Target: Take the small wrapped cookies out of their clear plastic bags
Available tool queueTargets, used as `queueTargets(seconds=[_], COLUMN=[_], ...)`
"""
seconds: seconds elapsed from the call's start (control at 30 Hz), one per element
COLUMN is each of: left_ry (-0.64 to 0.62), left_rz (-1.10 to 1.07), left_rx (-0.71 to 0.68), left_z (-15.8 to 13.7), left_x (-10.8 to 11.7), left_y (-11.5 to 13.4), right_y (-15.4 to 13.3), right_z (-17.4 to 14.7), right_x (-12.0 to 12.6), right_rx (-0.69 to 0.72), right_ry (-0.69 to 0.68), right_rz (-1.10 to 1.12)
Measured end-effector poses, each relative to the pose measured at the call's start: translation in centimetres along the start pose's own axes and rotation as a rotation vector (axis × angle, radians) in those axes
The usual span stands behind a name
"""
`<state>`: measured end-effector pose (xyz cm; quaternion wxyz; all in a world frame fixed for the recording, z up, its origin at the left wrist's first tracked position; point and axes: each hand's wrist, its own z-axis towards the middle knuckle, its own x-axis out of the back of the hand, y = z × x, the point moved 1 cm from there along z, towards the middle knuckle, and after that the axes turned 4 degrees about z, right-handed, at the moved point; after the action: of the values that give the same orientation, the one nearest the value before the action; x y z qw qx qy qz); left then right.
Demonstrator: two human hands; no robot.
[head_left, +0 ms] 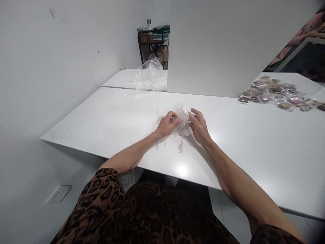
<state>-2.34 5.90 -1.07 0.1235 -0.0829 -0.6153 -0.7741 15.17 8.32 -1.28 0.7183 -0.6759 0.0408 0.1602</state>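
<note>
Wrapped packets (265,97) at two o'clock look done; left hand (166,125) pinches a seemingly unfinished plastic bag (183,126), right hand (199,128) loosely spread alongside.

The scene is viewed by one camera, worn on the head. It is directed forward and down, over the patterned clothing (152,217) at the lower edge of the frame. The tabletop (114,118) is shown nearby across the middle, and the shelf (156,42) is shown farther off, at upper centre.
</note>
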Motion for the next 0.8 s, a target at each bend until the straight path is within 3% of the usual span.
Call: queueTargets(seconds=[0.1,0.17,0.27,0.5,0.7,0.8], left_ry=[0.022,0.007,-0.009,0.116,-0.090,-0.025], left_rz=[-0.251,-0.420,-0.547,-0.284,-0.447,-0.387], left_rx=[0.067,0.138,0.206,0.079,0.108,0.085], left_z=[0.1,0.1,-0.2,-0.1,-0.4,-0.4], left_x=[-0.4,-0.8,-1.1,-0.4,0.2,0.2], left_y=[-0.1,0.1,0.4,0.2,1.5,1.5], right_y=[-0.1,-0.3,-0.7,-0.7,-0.3,0.0], right_z=[-0.1,-0.3,-0.6,-0.3,-0.2,-0.4], right_x=[-0.2,-0.4,-0.6,-0.3,0.1,0.2], right_rx=[-0.128,-0.193,-0.210,-0.114,0.026,0.137], right_ry=[-0.028,-0.119,-0.197,-0.095,-0.037,-0.053], right_rz=[0.092,0.123,0.105,0.025,-0.111,-0.256])
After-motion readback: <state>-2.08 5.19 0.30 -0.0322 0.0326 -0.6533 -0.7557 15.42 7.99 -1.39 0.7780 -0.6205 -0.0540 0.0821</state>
